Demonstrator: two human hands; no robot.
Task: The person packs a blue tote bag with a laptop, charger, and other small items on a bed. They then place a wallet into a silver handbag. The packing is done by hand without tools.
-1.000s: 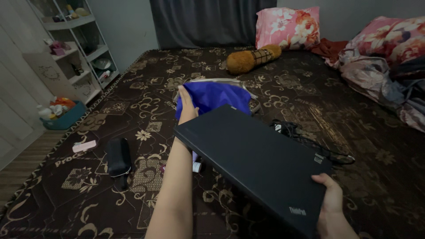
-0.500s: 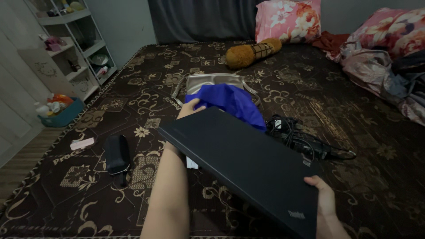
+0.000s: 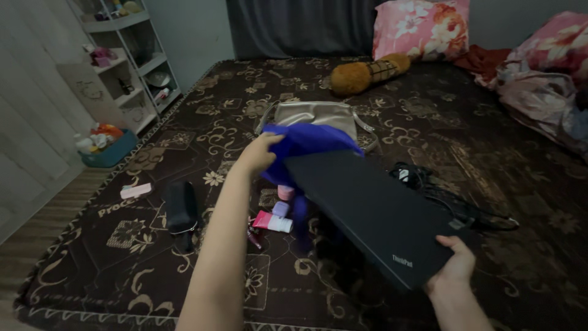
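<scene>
- My right hand (image 3: 452, 265) was closed round the near corner of a flat black closed laptop (image 3: 373, 211), thumb on top, holding it tilted above the bed.
- The laptop's far end was pushed into the mouth of a bright blue cloth bag (image 3: 305, 142), which hid that corner.
- My left hand (image 3: 258, 153) gripped the blue cloth bag at its left edge, fingers curled over the fabric, holding it off the bed.
- Beneath us lay the dark brown bedspread with cream floral scrolls (image 3: 184, 257).
- A beige leather shoulder bag (image 3: 315, 113) lay flat just beyond the blue bag, its strap trailing to either side.
- A tangle of black charger cable (image 3: 441, 196) sat on the bedspread to the right of the laptop, partly hidden by it.
- Below the blue bag lay small toiletries, among them a pink tube with a white cap (image 3: 272, 222).
- A black soft pouch (image 3: 182, 205) lay left of my forearm, and a small pink flat case (image 3: 136, 190) lay further left.
- At the head of the bed were an orange-brown plush toy (image 3: 367, 72) and a pink flowered pillow (image 3: 419, 27).
- A white shelf unit (image 3: 131, 67) stood against the left wall, a teal basket of bottles (image 3: 104, 144) on the floor beside it.
</scene>
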